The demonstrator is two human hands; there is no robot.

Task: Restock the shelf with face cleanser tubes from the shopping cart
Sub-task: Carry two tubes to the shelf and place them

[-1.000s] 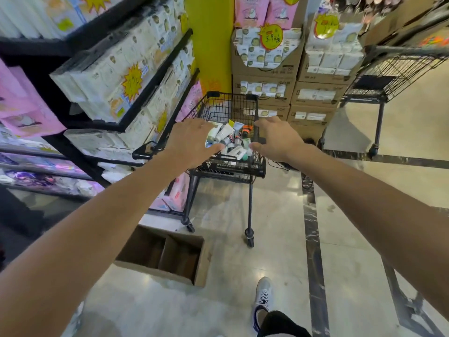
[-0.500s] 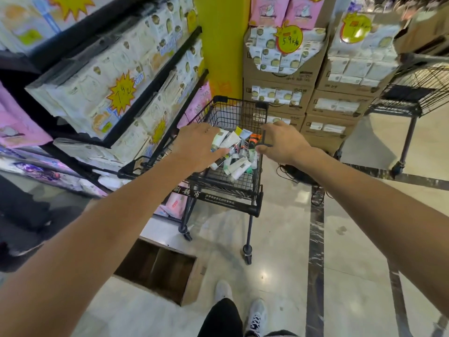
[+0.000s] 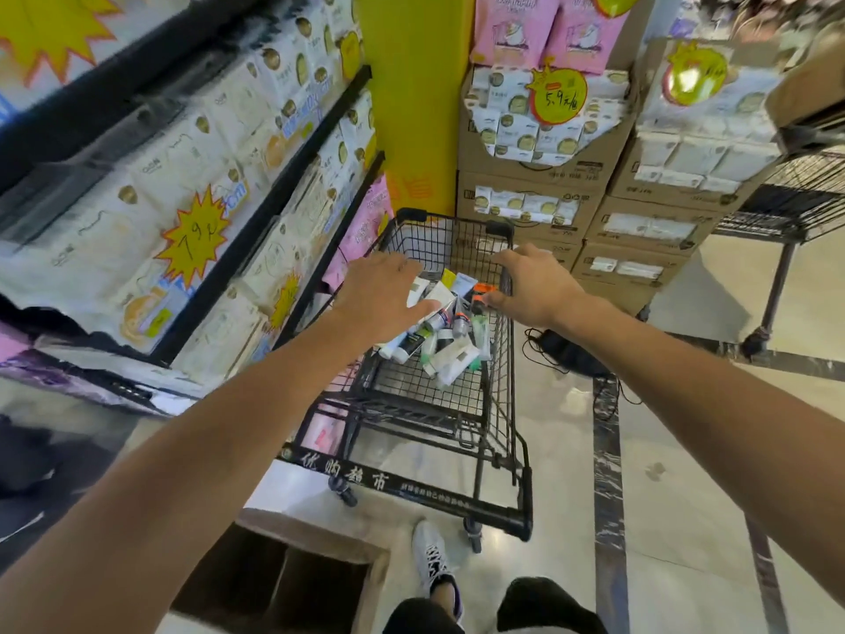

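A black wire shopping cart [image 3: 457,498] stands in front of me. Several face cleanser tubes [image 3: 450,354], white, grey and green, with one orange-capped, lie heaped in its basket. My left hand [image 3: 382,292] hangs over the left part of the heap with fingers spread, its thumb by a white tube. My right hand [image 3: 535,286] reaches over the basket's right side with fingers stretched forward, its thumb next to the orange-capped tube [image 3: 481,292]. Neither hand is plainly gripping a tube. The black shelf [image 3: 274,199] of white tissue packs runs along my left.
An open empty cardboard box [image 3: 283,574] sits on the floor at lower left, next to my feet. Stacked cartons of tissue [image 3: 530,194] and a yellow pillar [image 3: 411,107] stand behind the cart. A second cart [image 3: 795,208] is at the right, and a black cable bundle [image 3: 567,350] lies on the floor.
I have stepped closer to the cart. Both hands have come down over the tubes in the basket.
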